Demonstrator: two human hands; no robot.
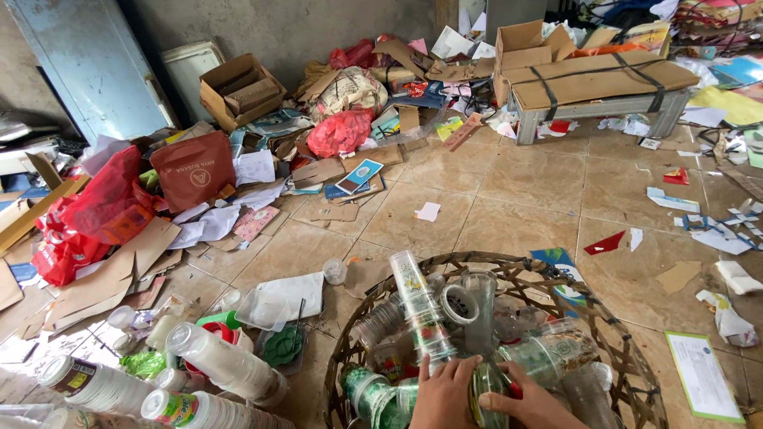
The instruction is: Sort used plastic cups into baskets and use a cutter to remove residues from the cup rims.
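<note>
in front of me stands a big woven basket [628, 357] full of clear plastic cups [413, 298]. my left hand [442, 395] and right hand [531, 405] both close around one clear cup [485, 385] inside it.

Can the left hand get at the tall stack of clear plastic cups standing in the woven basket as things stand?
Probably yes. The left hand is already inside the woven basket, just below the stack of clear cups, with nothing between them. The right hand lies beside it, out of the way.
</note>
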